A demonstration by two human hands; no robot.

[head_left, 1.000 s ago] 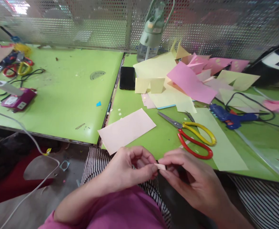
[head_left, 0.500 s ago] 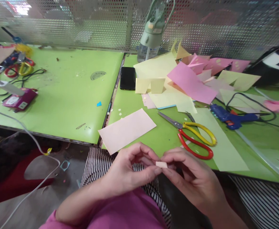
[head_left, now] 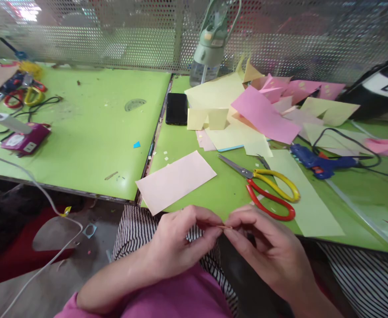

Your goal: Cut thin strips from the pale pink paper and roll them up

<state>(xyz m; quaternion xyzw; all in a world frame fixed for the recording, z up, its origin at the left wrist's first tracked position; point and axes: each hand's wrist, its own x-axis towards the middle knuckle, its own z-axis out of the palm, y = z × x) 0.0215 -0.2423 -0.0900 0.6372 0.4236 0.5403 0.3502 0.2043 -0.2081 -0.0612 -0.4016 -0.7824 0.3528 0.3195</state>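
Note:
Between my fingertips is a small pale piece of paper [head_left: 225, 227], seen almost edge-on as a thin line. My left hand [head_left: 189, 236] pinches its left end with thumb and forefinger. From the other side, my right hand [head_left: 263, 240] pinches the right end, so the fingertips nearly meet above my lap. Just beyond the left hand, a pale pink paper rectangle [head_left: 176, 182] lies flat at the table edge. Past the right hand rest scissors [head_left: 250, 173] with one yellow and one red handle, blades pointing up and left.
A blue glue gun [head_left: 321, 163] with its cord lies at right, by a pale green paper sheet [head_left: 316, 207]. Behind are heaped pink and yellow papers [head_left: 263, 112], a phone [head_left: 176, 108] and a water bottle [head_left: 209, 53]. A purple power box [head_left: 26, 139] sits at left.
The small paper piece has turned from showing its flat face to nearly edge-on. My left fingers have rolled slightly, while both hands stay in the same place.

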